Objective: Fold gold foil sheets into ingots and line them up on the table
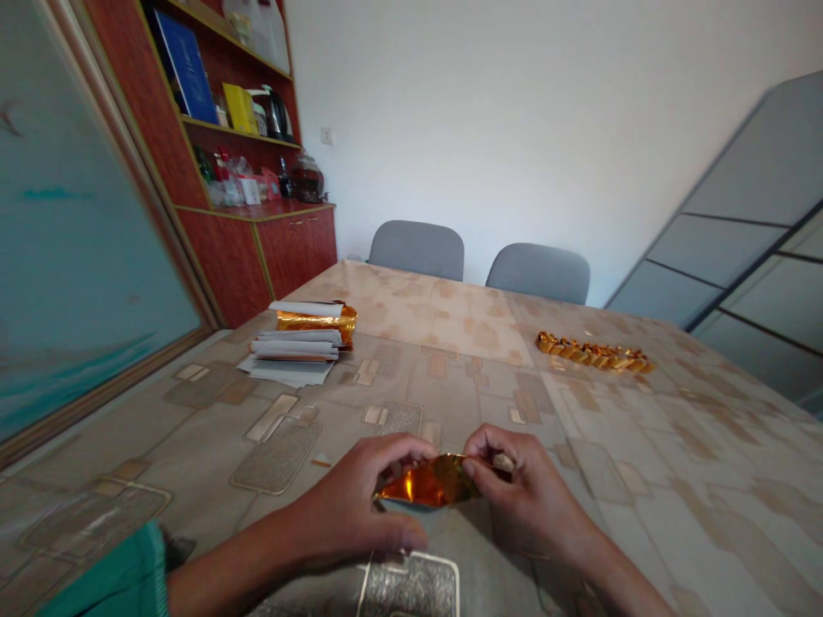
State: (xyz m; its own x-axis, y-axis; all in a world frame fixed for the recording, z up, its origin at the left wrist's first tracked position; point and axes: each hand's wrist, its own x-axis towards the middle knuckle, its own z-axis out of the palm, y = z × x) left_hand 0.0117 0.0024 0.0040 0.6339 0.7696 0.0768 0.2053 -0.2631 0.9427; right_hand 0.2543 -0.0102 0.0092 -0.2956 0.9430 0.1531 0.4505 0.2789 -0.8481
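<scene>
A small piece of shiny gold foil paper is held just above the table's near edge, pinched between both hands. My left hand grips its left end with fingers curled over the top and thumb below. My right hand pinches the right end between thumb and fingers. The foil is bent and reflects orange light.
The table wears a beige patterned cloth. A stack of white and gold sheets lies at the back left. A row of folded gold pieces lies at the back right. Two grey chairs stand behind, a red cabinet at left.
</scene>
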